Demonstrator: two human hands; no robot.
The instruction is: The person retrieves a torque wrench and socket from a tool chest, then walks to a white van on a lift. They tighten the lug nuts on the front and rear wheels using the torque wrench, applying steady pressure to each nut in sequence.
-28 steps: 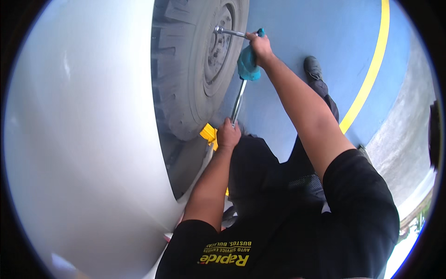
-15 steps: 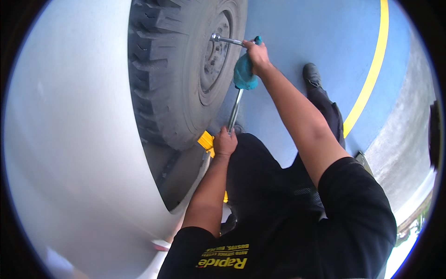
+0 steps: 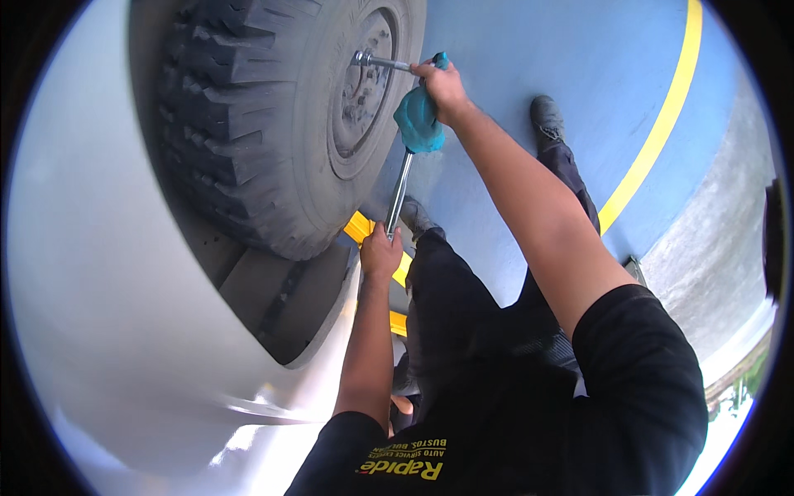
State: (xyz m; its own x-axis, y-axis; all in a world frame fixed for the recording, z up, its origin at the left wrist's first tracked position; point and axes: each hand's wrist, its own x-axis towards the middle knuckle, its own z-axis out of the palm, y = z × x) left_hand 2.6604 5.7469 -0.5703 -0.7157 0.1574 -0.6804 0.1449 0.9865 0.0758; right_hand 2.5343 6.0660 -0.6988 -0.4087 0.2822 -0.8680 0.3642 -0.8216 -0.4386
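A long chrome socket wrench [image 3: 400,186] reaches from my left hand up to a big, knobbly black tire [image 3: 248,124]. My left hand [image 3: 380,251] is closed round the lower end of its handle. At the upper end, my right hand [image 3: 444,89] grips the wrench where a chrome extension bar [image 3: 389,63] meets it. The socket [image 3: 361,58] at the bar's far end sits against the wheel hub [image 3: 364,91], apparently over a nut that it hides. A teal cloth or glove [image 3: 419,121] is bunched round the wrench just below my right hand.
A white vehicle body [image 3: 91,248] curves round the tire on the left. Yellow metal pieces [image 3: 399,322] stand beside my left forearm. My shoes [image 3: 547,117] are on the blue floor [image 3: 488,50], which a yellow line [image 3: 662,124] crosses on the right.
The view has shifted, so wheel, wrench and hands appear farther left, and more of the wheel arch shows. Both hands keep their hold, and the wrench's slant is nearly the same.
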